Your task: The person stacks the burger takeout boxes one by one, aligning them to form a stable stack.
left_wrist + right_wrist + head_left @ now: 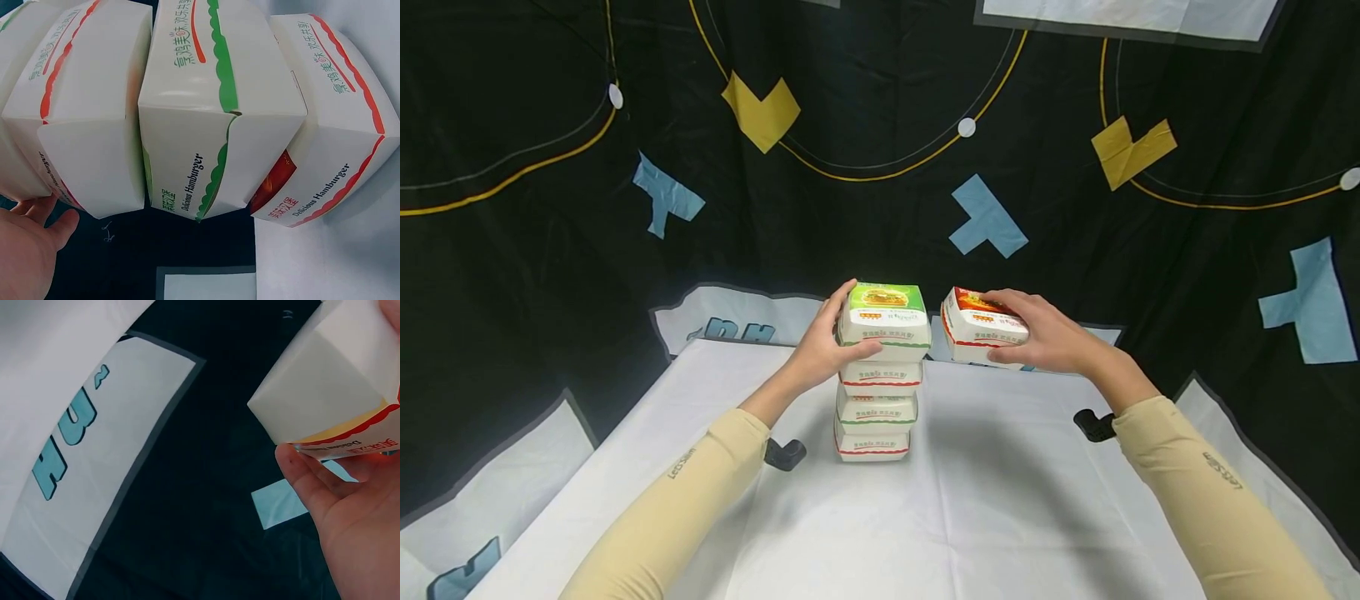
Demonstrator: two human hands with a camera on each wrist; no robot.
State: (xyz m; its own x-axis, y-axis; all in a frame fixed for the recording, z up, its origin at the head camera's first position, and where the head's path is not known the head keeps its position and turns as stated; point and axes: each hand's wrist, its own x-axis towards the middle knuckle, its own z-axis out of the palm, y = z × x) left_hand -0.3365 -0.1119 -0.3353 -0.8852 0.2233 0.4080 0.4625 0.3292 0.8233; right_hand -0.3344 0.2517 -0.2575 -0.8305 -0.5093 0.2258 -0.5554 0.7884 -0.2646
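Burger boxes stand in a stack on the white table, with green-trimmed and red-trimmed ones alternating. On top is a green-lidded burger box [886, 323], held at its left side by my left hand [829, 340], thumb across the front. Below it come a red-trimmed box [880, 378], a green-trimmed box [877, 410] and a red-trimmed box [871, 445] at the bottom. To the right of the stack, my right hand [1043, 333] grips a red-lidded burger box [977, 327] in the air. The right wrist view shows that box [331, 381] tilted, partly cut off by the frame.
The white-covered table [1000, 517] reaches toward me. A black curtain [865, 225] with yellow lines and taped shapes hangs behind it. Dark wrist-camera mounts [786, 455] show beside both forearms.
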